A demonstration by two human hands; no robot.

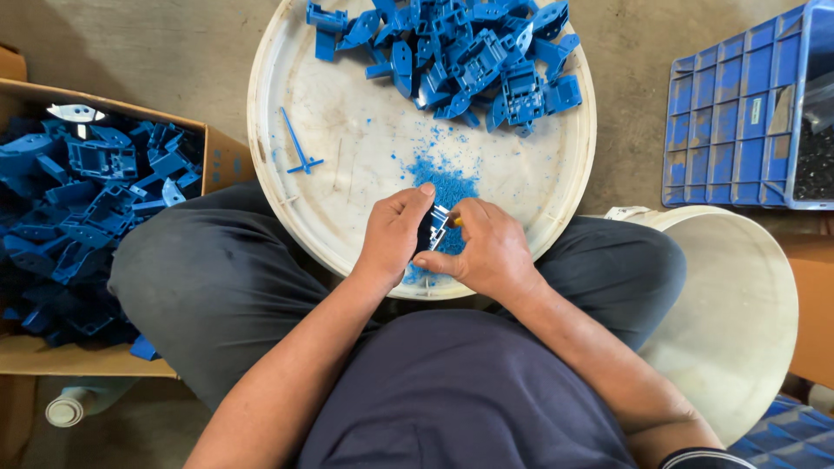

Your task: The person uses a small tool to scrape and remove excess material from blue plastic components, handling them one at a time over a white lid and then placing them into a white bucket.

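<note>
**Two hands work a small blue part over a round white tray**

The person sits cross-legged on the floor with a round white tray (pixel 300 187) resting across the lap. The left hand (pixel 393 236) is closed around a small blue plastic part (pixel 432 233), thumb and fingers pinching it from the left. The right hand (pixel 486 252) is also closed, gripping a small blade-like tool (pixel 441 214) whose metal tip shows between the two hands and touches the part; the tool's handle is mostly hidden in the fist. The part sits just above the near edge of the tray.

Directly beyond the hands lies a scatter of blue shavings (pixel 447 178) on the tray. At the tray's far side is a heap of blue plastic parts (pixel 469 56). A thin blue sprue piece (pixel 298 152) lies alone on the tray's left.

To the left stands an open brown cardboard box (pixel 217 156) filled with more blue parts (pixel 87 200). At the upper right sits a blue plastic crate (pixel 725 113) with a gridded wall carrying a small pale rectangular label (pixel 756 108). A second round white tray (pixel 738 304) lies beside the right knee.
</note>
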